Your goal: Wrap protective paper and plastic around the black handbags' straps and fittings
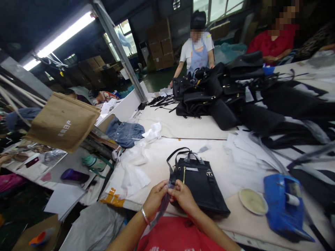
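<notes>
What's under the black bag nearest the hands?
Pale tabletop shows around the black bag; the area directly beneath is covered, so anything flat there can't be seen.

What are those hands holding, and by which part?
The left hand and right hand pinch a strap of the black bag, partway along its length, between thumbs and fingers.

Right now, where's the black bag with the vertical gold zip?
Head view, lower right of centre: the black bag lies on the table, between the right hand and the pale round disc.
</notes>
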Motion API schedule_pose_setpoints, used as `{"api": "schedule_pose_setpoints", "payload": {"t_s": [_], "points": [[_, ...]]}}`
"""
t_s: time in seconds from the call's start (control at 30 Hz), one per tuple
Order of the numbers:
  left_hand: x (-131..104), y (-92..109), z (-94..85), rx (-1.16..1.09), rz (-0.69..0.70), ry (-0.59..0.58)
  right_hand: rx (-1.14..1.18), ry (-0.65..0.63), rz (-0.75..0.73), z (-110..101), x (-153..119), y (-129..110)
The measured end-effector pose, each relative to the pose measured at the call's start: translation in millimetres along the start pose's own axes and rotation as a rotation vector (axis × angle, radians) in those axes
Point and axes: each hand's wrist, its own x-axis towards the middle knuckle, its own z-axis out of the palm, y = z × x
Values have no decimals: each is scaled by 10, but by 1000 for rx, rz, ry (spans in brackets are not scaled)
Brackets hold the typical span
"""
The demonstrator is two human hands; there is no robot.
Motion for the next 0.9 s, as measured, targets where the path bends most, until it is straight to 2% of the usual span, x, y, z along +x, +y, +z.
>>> {"api": "schedule_pose_setpoints", "payload": {"t_s": [0.2, 0.5, 0.8, 0.9], "points": [[134, -17, 21, -158, -80, -48, -35, 124, 1, -80, 35, 67], [252, -120, -162, -40, -96, 52, 29, 155, 47, -80, 48, 13], [232, -233, -195, 115, 47, 192, 121, 153, 83, -32, 55, -14], [185, -235, -187, 233, 95, 161, 115, 149, 64, -15, 62, -27]]}}
